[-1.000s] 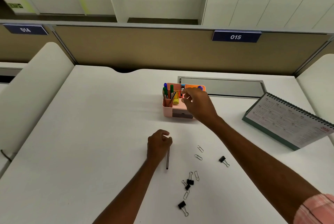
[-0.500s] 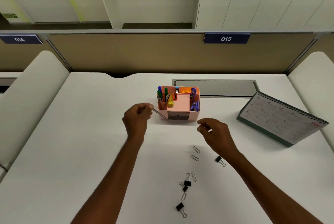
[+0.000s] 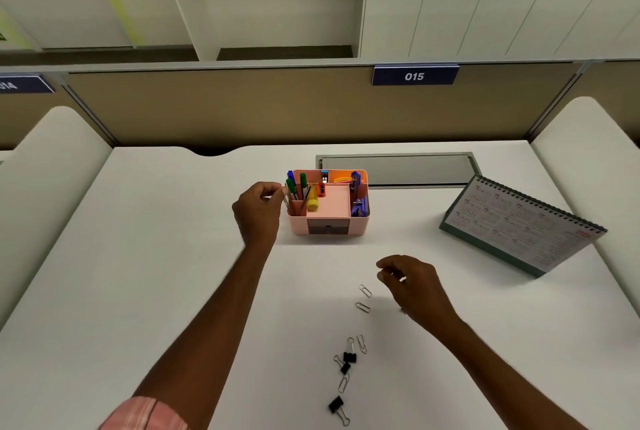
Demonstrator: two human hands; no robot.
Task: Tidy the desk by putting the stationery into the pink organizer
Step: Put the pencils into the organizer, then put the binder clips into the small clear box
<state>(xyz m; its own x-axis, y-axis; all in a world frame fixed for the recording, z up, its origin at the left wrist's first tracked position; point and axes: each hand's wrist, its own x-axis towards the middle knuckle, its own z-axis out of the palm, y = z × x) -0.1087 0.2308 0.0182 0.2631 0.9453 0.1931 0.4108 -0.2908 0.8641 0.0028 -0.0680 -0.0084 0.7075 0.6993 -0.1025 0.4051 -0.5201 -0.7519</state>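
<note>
The left hand pinches a thin pencil at the left compartment of the pink organizer on the tabletop, while the right hand hovers, fingers loosely curled and empty, beside scattered paper clips and binder clips.

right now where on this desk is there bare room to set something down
The widest bare patch is the left half of the desk, beyond the left hand pinching a pencil. Also bare: between the pink organizer and the desk calendar. Crowded: the clips scattered by the right hand.
</note>
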